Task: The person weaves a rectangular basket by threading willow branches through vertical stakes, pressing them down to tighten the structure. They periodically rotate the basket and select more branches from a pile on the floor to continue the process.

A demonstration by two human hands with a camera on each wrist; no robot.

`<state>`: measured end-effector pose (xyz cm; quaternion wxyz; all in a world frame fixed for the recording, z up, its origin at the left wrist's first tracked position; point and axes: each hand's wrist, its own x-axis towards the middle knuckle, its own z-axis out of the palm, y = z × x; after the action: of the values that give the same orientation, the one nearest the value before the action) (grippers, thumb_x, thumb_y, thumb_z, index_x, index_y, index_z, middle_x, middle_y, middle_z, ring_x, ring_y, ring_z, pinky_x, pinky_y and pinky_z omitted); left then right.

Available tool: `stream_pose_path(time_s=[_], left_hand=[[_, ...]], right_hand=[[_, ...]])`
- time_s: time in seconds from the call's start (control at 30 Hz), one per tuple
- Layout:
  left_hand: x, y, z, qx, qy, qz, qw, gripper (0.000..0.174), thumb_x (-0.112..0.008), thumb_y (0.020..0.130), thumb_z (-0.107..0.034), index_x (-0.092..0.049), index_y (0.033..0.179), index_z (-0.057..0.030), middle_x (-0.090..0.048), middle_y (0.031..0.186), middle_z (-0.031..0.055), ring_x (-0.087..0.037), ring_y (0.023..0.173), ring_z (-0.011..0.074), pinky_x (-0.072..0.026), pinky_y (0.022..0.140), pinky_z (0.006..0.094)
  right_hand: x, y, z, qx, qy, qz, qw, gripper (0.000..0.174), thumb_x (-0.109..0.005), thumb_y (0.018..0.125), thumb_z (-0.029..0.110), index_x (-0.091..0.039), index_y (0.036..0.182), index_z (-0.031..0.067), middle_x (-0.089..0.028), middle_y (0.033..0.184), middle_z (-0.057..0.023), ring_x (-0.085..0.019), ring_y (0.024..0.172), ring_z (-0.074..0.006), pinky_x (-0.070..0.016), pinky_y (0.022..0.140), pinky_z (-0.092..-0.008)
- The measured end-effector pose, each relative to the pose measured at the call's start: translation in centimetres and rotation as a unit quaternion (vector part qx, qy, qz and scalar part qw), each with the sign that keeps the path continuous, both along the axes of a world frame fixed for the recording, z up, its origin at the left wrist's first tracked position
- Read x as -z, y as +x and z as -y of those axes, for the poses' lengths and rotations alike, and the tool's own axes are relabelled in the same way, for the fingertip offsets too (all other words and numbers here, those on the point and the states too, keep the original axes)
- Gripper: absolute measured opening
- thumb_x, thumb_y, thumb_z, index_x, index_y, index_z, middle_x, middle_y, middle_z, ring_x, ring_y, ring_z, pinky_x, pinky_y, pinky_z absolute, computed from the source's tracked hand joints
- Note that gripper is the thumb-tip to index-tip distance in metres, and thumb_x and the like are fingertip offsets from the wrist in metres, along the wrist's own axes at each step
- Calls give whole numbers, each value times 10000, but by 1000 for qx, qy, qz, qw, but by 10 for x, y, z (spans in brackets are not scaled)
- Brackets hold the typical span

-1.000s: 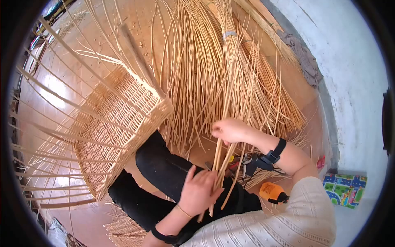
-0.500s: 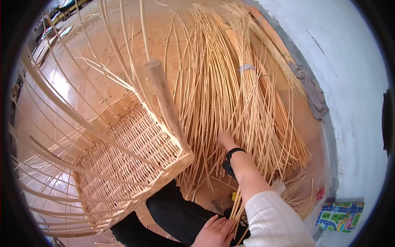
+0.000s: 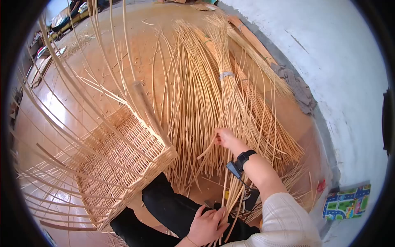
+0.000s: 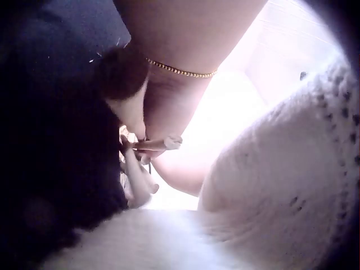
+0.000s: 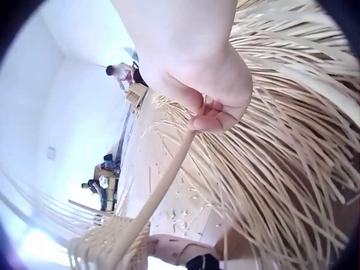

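My right hand [image 3: 226,138] pinches one rod [image 3: 207,150] near its end, over the large spread of rods [image 3: 193,94]. In the right wrist view the thumb and fingers of that hand [image 5: 216,101] close on the thick rod [image 5: 163,185], which slants down and away. Low in the head view my left hand [image 3: 206,225] has its fingers round several rods [image 3: 233,197] above the black-clad legs. Their cut ends [image 4: 171,142] stick out beside the hand in the left wrist view.
A woven basket [image 3: 123,152] with long upright stakes stands at the left, a thick post [image 3: 146,109] at its corner. Tied bundles lie beyond, beside a grey cloth [image 3: 294,84] and the wall [image 3: 329,49]. A patterned mat [image 3: 347,202] is at lower right. Two people appear far off in the right wrist view.
My right hand has gone from near the left hand out to the spread rods, and now has a rod lifted in its fingers. The left hand keeps its rods. The head view has shifted.
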<state>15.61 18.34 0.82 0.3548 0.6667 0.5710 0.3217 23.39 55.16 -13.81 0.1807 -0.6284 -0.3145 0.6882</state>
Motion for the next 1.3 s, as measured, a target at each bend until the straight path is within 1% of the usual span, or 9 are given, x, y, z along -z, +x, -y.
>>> stream_pose_path(time_s=[0.1,0.27,0.53,0.63,0.7,0.9,1.0,1.2,1.3], left_hand=[[6,17,6,-6,5,-63,998,492,-659,843,-325,-568,1251,-65,-684,935,64,-643,994,202,-345,1051,436],[11,29,13,23,12,-79,997,406,-677,840,-305,-619,1186,-100,-692,1047,66,-636,1052,220,-372,1036,440],[8,18,15,-27,6,21,999,161,-647,809,-68,-657,967,-41,-688,921,118,-653,889,327,-495,895,449],[-4,18,20,-50,40,-18,998,195,-687,802,-112,-648,974,-29,-689,992,129,-643,944,335,-478,928,454],[-12,18,29,-19,86,-115,989,225,-713,789,-126,-647,982,-32,-679,1065,120,-623,1037,302,-447,959,466],[-2,18,51,-49,74,-132,987,188,-727,760,-108,-666,932,-64,-607,1135,92,-562,1052,311,-439,901,429],[-4,21,53,-75,76,-116,987,170,-723,748,-51,-669,908,-54,-585,970,85,-571,908,282,-473,785,400],[-12,15,76,-81,35,-51,995,141,-708,755,-7,-659,887,-21,-603,814,115,-596,752,308,-505,661,386],[-20,2,94,-97,-12,-16,995,116,-691,778,-8,-654,887,-4,-604,777,130,-605,727,318,-507,650,387]], right_hand=[[-2,9,17,-5,-22,-79,997,100,-548,960,107,-546,975,9,-575,677,-88,-477,496,-154,-420,427,-293],[-22,15,42,-22,59,-1,998,338,-551,966,128,-495,1261,-27,-518,1221,-179,-617,891,-193,-573,736,-330],[-231,89,153,-274,347,-98,892,271,-499,1022,226,-676,1037,21,-691,839,-35,-622,666,-75,-513,590,-207],[-240,99,204,-491,58,-72,866,448,-499,1011,413,-660,974,-2,-703,775,-86,-656,616,-107,-510,531,-220],[-207,110,239,-647,-31,-59,759,566,-431,1012,499,-651,949,-18,-699,757,-111,-674,620,-153,-537,523,-291],[-171,140,224,-282,116,52,951,312,-532,1007,261,-603,1137,-14,-688,825,-97,-657,627,-123,-534,533,-254],[-137,132,169,-352,206,247,879,333,-561,983,255,-589,1175,-16,-671,836,-90,-622,590,-123,-535,535,-251],[-86,106,138,-345,-29,208,915,270,-715,832,185,-643,853,-74,-670,674,-132,-547,426,-134,-385,354,-248],[-133,99,145,-309,3,158,938,337,-660,921,214,-552,986,-99,-625,737,-127,-581,521,-144,-431,392,-211]])
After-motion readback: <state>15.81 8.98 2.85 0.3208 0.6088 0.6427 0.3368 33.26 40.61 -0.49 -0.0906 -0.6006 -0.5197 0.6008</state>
